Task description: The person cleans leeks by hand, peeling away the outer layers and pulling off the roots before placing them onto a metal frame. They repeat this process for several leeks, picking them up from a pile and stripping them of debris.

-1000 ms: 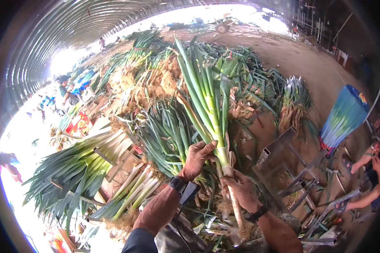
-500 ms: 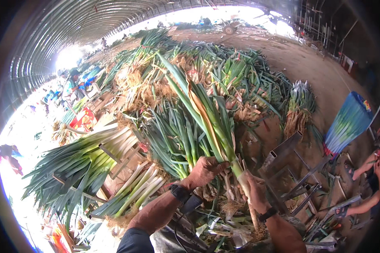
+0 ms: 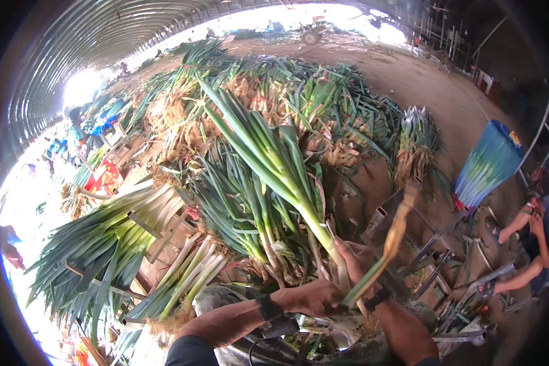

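In my right hand (image 3: 358, 262) is a large green onion (image 3: 287, 183), gripped round its pale stem. Its long green leaves slant up and away to the left. My left hand (image 3: 316, 299) sits low beside that stem, closed on the base of a peeled leaf (image 3: 398, 229), which is green below and dry yellow-brown toward its tip. This leaf sticks up to the right, crossing in front of my right wrist. The stem's lower end is mostly hidden behind my hands and the leaf. Just beyond them stand unpeeled green onions (image 3: 250, 201) with dry outer leaves.
Peeled green onions (image 3: 110, 235) lie on a metal frame at left, with a smaller pile (image 3: 195, 274) nearer me. A large heap (image 3: 256, 79) spreads beyond. At right are a wrapped blue bundle (image 3: 488, 165), metal bars (image 3: 430, 256) and another person's arms (image 3: 534, 244).
My left hand has pulled the dry outer leaf off the green onion and brought it down to the right. My right hand still holds the stem. The view has shifted slightly.
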{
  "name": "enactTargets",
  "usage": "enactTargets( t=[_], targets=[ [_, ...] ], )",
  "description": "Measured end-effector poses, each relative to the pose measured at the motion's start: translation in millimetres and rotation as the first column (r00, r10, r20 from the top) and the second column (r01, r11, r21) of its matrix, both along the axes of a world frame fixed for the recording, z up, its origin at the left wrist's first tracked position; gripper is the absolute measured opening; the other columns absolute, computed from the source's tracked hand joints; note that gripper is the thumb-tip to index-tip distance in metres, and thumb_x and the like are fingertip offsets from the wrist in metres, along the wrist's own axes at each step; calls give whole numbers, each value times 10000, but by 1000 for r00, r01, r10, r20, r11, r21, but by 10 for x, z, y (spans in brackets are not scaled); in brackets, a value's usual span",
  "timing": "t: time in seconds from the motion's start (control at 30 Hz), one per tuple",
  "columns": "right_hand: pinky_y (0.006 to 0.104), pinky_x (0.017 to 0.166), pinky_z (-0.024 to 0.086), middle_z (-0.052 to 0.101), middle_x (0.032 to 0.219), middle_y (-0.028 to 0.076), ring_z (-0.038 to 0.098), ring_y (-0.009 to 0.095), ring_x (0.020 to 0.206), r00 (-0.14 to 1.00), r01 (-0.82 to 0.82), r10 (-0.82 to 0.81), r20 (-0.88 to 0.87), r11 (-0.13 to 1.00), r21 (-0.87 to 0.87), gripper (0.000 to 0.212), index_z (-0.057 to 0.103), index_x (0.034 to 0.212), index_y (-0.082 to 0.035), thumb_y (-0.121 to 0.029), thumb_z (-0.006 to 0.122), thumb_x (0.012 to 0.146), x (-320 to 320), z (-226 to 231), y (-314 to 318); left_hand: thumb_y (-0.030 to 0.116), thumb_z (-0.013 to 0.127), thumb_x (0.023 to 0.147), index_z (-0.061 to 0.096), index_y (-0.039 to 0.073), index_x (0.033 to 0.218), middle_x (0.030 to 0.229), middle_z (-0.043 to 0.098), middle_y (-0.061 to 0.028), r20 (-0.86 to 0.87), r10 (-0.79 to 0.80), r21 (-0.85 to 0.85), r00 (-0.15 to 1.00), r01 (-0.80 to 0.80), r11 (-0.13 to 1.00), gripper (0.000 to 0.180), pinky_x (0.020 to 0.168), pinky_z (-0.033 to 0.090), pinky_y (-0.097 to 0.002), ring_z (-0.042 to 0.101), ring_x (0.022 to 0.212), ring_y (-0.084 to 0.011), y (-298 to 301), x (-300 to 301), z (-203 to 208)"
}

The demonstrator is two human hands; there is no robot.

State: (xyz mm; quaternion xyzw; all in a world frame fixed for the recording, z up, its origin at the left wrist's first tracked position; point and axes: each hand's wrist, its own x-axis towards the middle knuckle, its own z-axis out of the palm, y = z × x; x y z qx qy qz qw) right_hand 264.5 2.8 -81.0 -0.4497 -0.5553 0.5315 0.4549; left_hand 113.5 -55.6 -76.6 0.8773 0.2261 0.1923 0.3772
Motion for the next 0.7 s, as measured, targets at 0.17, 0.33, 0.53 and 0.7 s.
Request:
enactTargets(
  t=[0.17,0.33,0.53,0.7],
  targets=[
    [225,408,375,624,696,3,511,53,483,990,-59,32,-135,978,-202,403,718,951,2,-388,618,970,-1,179,61,382,630,945,666,-23,957,789,680,-119,-73,-445,-668,893,287,687,407,635,500,-361,640,706,-190,-473,181,-48],
    [229,407,374,626,691,-6,492,36,471,996,80,-81,-34,997,-10,394,732,1030,-19,-392,621,967,55,15,116,309,705,910,658,12,1103,941,727,-142,-170,45,-333,984,-100,938,357,784,546,-315,686,865,-184,204,-316,308],
    [225,421,418,658,689,7,538,44,483,994,55,-68,-90,990,-131,428,728,1116,-45,-430,649,948,52,-7,93,368,672,937,660,47,1148,985,711,-58,268,901,-680,341,-595,428,385,685,491,-247,662,836,-134,868,-826,516],
    [235,440,441,694,777,55,573,62,534,997,-54,46,-59,987,-148,457,697,1173,-26,-418,661,941,-77,-59,-14,382,679,930,622,48,1204,1112,667,-51,416,861,-767,291,-397,505,435,793,501,-312,632,963,-159,952,-945,603]
  ],
)
